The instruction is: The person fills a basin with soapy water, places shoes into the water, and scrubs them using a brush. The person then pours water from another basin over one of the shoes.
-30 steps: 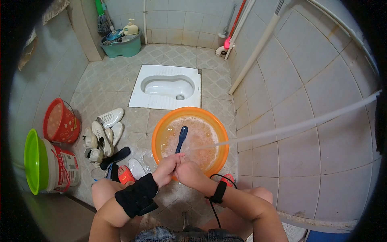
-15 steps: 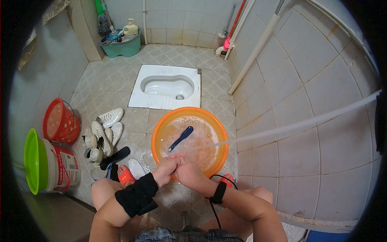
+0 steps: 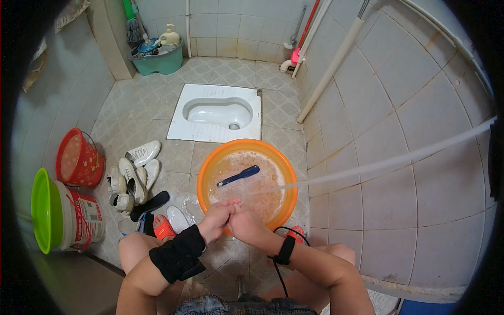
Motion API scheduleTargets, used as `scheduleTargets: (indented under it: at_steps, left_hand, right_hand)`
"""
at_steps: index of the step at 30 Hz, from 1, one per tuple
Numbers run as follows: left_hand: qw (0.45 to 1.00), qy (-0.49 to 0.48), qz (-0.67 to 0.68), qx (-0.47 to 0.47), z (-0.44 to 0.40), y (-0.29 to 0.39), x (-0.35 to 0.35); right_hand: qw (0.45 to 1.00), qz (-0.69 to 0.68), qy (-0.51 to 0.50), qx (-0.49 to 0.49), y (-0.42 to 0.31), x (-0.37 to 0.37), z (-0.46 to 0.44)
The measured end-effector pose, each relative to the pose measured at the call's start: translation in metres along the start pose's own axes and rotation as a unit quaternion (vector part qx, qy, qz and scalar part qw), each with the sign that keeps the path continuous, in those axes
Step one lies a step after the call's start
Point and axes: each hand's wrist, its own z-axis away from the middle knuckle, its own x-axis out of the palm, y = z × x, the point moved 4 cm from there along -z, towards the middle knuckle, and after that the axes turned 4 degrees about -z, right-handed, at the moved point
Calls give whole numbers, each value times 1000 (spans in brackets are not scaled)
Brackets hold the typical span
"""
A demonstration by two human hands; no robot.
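Note:
An orange basin [image 3: 201, 184] stands on the floor, filled with foamy water. On the water floats a dark blue brush [image 3: 239, 175], touched by neither hand. A stream of water [image 3: 378, 164] comes in from the right and falls into the basin. Over the basin's near rim, my left hand [image 3: 215, 219] meets my right hand [image 3: 244, 222], and the two press together. My left fingers point forward, held close to one another. The fingers of my right hand are curled in; whether anything lies between the hands is hidden.
White shoes [image 3: 133, 178] and dark insoles [image 3: 150, 206] lie left of the basin. Further left are a red bucket [image 3: 90, 163], a white bucket [image 3: 89, 220] and a green basin [image 3: 41, 210]. Ahead is a squat toilet [image 3: 178, 121]; a teal tub [image 3: 161, 64] stands behind.
The blue brush has turned clockwise on the water, from nearly upright in view to nearly level, and drifted away from the hands. Both hands stay almost in place.

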Motion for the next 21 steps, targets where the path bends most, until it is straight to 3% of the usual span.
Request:
scheduleTargets:
  at_steps: [3,9,11,14,21]
  left_hand:
    - [1000,-18,-9,6,-4,-1,-3]
    - [1000,-16,15,2,-3,-1,-1]
    - [999,-27,2,-19,-3,1,-6]
    - [999,-38,-7,-29,-8,-2,-6]
    - [999,-36,-10,-3,-1,3,-2]
  right_hand:
    - [997,-45,64,11,1,-1,-1]
    - [1000,-11,23,12,1,2,-2]
    - [996,-8,-50,67,5,7,-2]
    - [995,0,-78,68,6,6,-2]
    - [995,-27,-69,64,3,1,-2]
